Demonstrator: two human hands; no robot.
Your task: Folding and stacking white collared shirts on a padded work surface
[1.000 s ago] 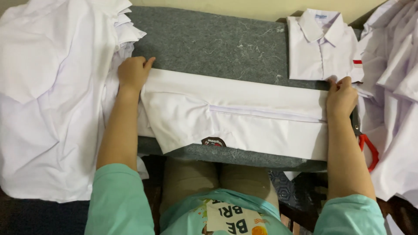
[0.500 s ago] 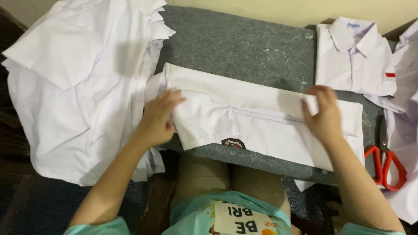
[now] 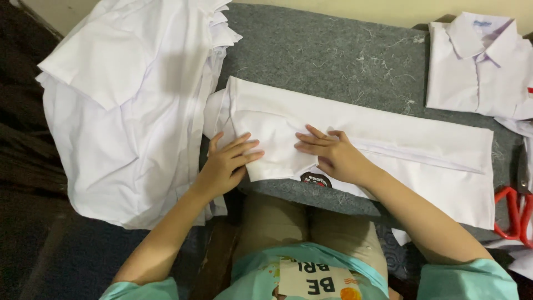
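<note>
Head view: both hands flat on folded white shirt.
Left hand (image 3: 229, 162) and right hand (image 3: 331, 153) fingers spread, palms down, gripping nothing; folded white shirt (image 3: 388, 139) lies under them on grey tabletop (image 3: 333, 61). Shirt pile (image 3: 127, 105) left of left hand; red scissors (image 3: 513, 214) far right of right hand.

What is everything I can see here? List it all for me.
Folded shirt: one, white, centre of the table, under both hands.
Shirt pile: one stack, white, left.
Collared shirt: one, white, folded, upper right.
Scissors: one pair, red handles, right edge.
Table cover: one, grey felt, with lint.
Left hand: flat on the folded shirt's left end.
Right hand: flat on its middle.
</note>
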